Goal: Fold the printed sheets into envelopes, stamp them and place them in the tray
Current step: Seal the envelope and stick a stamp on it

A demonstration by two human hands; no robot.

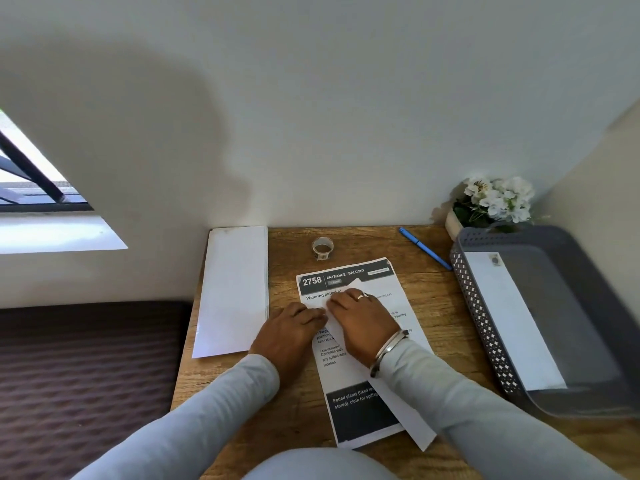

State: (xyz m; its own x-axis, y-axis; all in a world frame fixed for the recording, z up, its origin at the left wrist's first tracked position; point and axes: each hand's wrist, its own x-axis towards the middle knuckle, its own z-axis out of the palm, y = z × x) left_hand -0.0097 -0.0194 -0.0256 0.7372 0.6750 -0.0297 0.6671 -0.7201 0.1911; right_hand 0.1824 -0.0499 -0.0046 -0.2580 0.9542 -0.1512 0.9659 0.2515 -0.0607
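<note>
At frame centre, one printed sheet (360, 410) lies under both hands. The right hand (362, 318) presses one folded white strip (422, 433) onto it. The left hand (289, 329) curls at the strip's edge, and I cannot tell whether it pinches. At the right, one envelope (512, 317) lies in the single tray (485, 323).

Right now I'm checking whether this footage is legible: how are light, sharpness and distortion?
Head view: the window is blown out at left and a broad soft shadow lies on the wall. Head view: the sheet has a sharp header but soft small print. Head view: wide-angle bending stretches and smears the tray at right.
</note>
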